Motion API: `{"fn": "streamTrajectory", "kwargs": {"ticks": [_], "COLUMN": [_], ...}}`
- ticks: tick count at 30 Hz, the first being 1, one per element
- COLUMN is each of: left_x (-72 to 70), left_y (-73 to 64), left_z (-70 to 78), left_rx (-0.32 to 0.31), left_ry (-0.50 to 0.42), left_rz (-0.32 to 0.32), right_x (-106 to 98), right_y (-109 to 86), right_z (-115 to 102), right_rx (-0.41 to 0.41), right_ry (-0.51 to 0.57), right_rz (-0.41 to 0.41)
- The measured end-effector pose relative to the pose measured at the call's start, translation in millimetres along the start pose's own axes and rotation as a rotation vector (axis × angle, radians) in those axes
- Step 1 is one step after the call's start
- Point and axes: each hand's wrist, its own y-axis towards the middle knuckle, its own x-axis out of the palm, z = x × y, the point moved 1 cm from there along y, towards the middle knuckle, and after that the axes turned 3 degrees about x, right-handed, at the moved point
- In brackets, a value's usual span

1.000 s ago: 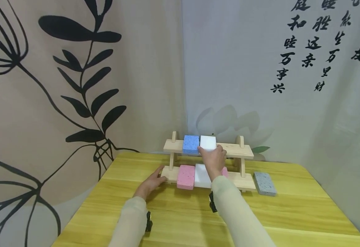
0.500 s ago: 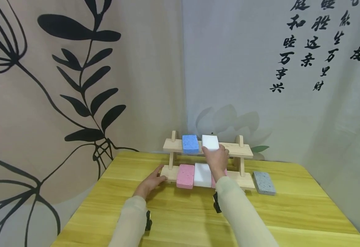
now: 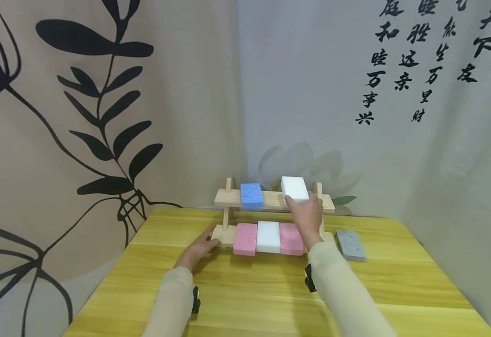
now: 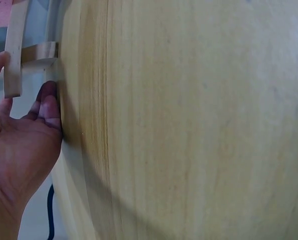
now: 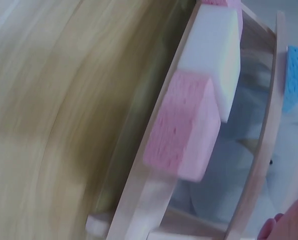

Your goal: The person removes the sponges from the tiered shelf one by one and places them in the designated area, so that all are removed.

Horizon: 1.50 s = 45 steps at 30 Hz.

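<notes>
A two-tier wooden shelf (image 3: pixel 272 200) stands at the back of the table. My right hand (image 3: pixel 308 217) grips a white sponge (image 3: pixel 294 187) by its near edge, raised and slightly tilted at the right part of the upper board. My left hand (image 3: pixel 196 249) holds the left end of the lower board (image 4: pixel 14 55), thumb on one side and a finger behind. On the upper board lies a blue sponge (image 3: pixel 251 195). The lower board bears a pink sponge (image 3: pixel 244 238), a second white sponge (image 3: pixel 268 237) and another pink sponge (image 5: pixel 181 122), side by side.
A grey sponge (image 3: pixel 350 245) lies on the yellow wooden table (image 3: pixel 254 290), right of the shelf. Close behind hangs a cloth backdrop (image 3: pixel 195 117) with printed plants and writing.
My right hand has carried the white sponge rightward and a little up, away from the blue sponge. The left hand stays on the shelf's end. The head view has shifted slightly.
</notes>
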Motion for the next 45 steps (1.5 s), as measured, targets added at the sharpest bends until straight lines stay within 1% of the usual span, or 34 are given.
{"fn": "streamTrajectory", "kwargs": {"ticks": [6,12,15,20,27,35,40,43,45], "left_x": [-0.5,-1.1,-0.1,0.4,-1.5,-0.5,-1.5,-1.2,-0.8], "left_y": [-4.9,-7.4,-7.6,-6.8,-6.7,-3.5,-1.1,-1.5,-2.6], "left_z": [4.2,6.7,8.4,8.2,9.2,6.6,3.3,2.3,2.9], "left_rx": [-0.013,-0.015,-0.01,-0.019,-0.023,-0.026,-0.027,-0.016,-0.012], "left_ry": [-0.001,0.007,0.003,-0.01,-0.021,-0.01,0.0,0.015,0.021], "left_rz": [0.017,-0.002,0.004,0.017,-0.002,0.001,-0.02,-0.029,-0.022], "right_x": [-19,-37,-49,-68,-94,-124,-137,-144,-147], "right_y": [3.5,12.2,16.3,25.0,36.4,46.9,51.2,51.4,51.5], "right_z": [8,15,17,22,31,45,59,68,72], "right_rx": [-0.015,-0.031,-0.04,-0.065,-0.086,-0.03,0.009,0.027,0.033], "right_ry": [0.006,0.022,0.021,0.016,-0.003,-0.046,-0.074,-0.077,-0.076], "right_rz": [0.018,0.036,0.046,0.083,0.12,0.142,0.137,0.133,0.134]}}
